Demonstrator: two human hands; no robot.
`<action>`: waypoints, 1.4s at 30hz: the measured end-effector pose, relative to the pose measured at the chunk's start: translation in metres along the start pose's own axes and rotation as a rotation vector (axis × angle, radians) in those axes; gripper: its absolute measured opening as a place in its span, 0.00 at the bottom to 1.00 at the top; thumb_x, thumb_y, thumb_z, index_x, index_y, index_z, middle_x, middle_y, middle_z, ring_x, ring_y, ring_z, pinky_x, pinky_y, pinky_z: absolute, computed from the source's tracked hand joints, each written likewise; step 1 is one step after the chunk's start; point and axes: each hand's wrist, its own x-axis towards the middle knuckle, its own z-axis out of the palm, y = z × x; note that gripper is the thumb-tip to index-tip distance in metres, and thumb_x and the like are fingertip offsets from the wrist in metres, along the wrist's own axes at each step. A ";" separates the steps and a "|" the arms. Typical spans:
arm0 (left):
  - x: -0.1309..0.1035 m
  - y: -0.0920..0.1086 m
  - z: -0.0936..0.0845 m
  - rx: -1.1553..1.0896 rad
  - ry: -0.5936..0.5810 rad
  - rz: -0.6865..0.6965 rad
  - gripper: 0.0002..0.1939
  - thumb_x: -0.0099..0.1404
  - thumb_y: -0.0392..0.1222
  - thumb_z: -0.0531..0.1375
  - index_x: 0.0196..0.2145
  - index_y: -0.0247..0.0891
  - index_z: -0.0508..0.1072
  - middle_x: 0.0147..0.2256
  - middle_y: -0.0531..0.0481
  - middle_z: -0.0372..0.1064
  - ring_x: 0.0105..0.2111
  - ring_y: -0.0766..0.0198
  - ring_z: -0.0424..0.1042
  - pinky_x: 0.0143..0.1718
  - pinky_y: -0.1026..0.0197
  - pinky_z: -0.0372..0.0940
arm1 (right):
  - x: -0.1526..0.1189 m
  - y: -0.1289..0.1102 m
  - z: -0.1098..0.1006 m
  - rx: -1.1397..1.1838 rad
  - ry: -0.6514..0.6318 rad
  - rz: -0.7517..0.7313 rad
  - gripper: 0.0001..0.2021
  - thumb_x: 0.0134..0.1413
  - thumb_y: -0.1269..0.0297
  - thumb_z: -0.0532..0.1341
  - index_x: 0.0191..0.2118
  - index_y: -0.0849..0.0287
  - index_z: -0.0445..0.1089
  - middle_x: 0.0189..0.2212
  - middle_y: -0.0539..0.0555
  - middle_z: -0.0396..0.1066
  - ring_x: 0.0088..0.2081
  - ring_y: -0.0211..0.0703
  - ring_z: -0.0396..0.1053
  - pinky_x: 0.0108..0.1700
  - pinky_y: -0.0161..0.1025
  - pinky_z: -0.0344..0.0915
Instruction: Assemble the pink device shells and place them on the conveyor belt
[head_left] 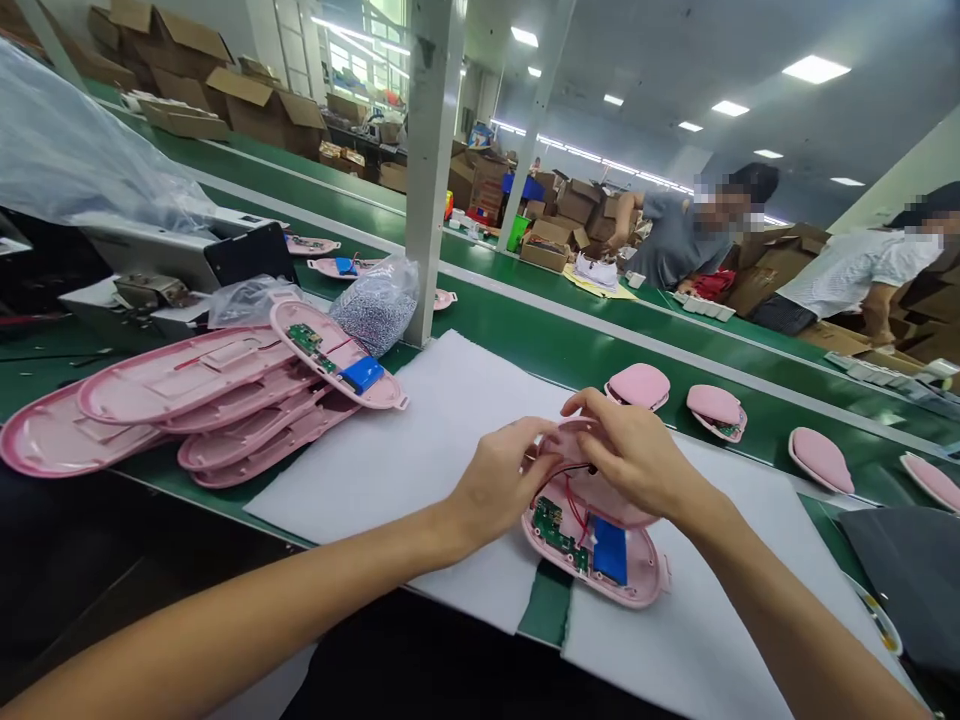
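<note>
Both hands meet over a pink shell half (643,580) lying on white foam near the front edge. Inside it are a green circuit board (553,525) and a blue battery (610,550). A second pink shell piece (611,497) is tilted above it, with red and black wires running between the two. My left hand (495,480) pinches the left side of this upper piece, close to the wires. My right hand (637,450) grips its top and right side, fingers curled over it. The fingertips partly hide the upper piece and the wires.
Stacked pink shells (187,380) lie at the left, an open one with a blue battery (363,374) on top. Behind them is a bag of small parts (379,305). A metal post (431,170) rises mid-table. Closed pink units (821,458) line the right. Two people work beyond.
</note>
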 end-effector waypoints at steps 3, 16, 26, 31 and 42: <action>0.002 -0.002 -0.002 -0.121 0.028 -0.130 0.10 0.61 0.36 0.59 0.39 0.40 0.61 0.36 0.54 0.68 0.26 0.68 0.72 0.26 0.66 0.68 | 0.005 -0.001 0.005 -0.018 0.015 0.017 0.08 0.57 0.59 0.56 0.40 0.55 0.66 0.30 0.50 0.73 0.31 0.42 0.68 0.32 0.36 0.53; 0.012 0.000 -0.011 -0.069 -0.141 -0.205 0.15 0.53 0.36 0.63 0.35 0.40 0.59 0.30 0.57 0.63 0.19 0.74 0.63 0.17 0.71 0.54 | 0.011 -0.005 0.005 -0.083 -0.096 -0.027 0.04 0.51 0.65 0.59 0.35 0.55 0.69 0.28 0.48 0.72 0.29 0.37 0.67 0.28 0.34 0.50; 0.019 -0.001 -0.013 0.028 -0.295 -0.142 0.17 0.52 0.35 0.63 0.34 0.41 0.57 0.30 0.56 0.65 0.26 0.67 0.68 0.23 0.68 0.57 | 0.011 -0.004 0.004 -0.022 -0.187 -0.048 0.05 0.48 0.66 0.60 0.34 0.55 0.68 0.27 0.48 0.72 0.28 0.39 0.66 0.29 0.34 0.51; 0.022 -0.001 -0.010 0.067 -0.302 -0.143 0.17 0.50 0.32 0.60 0.32 0.41 0.55 0.27 0.57 0.64 0.25 0.66 0.67 0.21 0.67 0.53 | 0.011 -0.008 0.008 -0.122 -0.188 -0.012 0.07 0.45 0.67 0.59 0.34 0.56 0.69 0.26 0.50 0.71 0.26 0.41 0.65 0.28 0.36 0.49; 0.016 -0.014 -0.004 -0.277 -0.296 -0.345 0.15 0.57 0.39 0.62 0.41 0.37 0.64 0.31 0.52 0.67 0.28 0.66 0.70 0.26 0.66 0.64 | -0.002 -0.003 0.010 -0.133 -0.046 0.145 0.02 0.44 0.66 0.57 0.28 0.57 0.65 0.21 0.48 0.66 0.23 0.37 0.57 0.26 0.36 0.46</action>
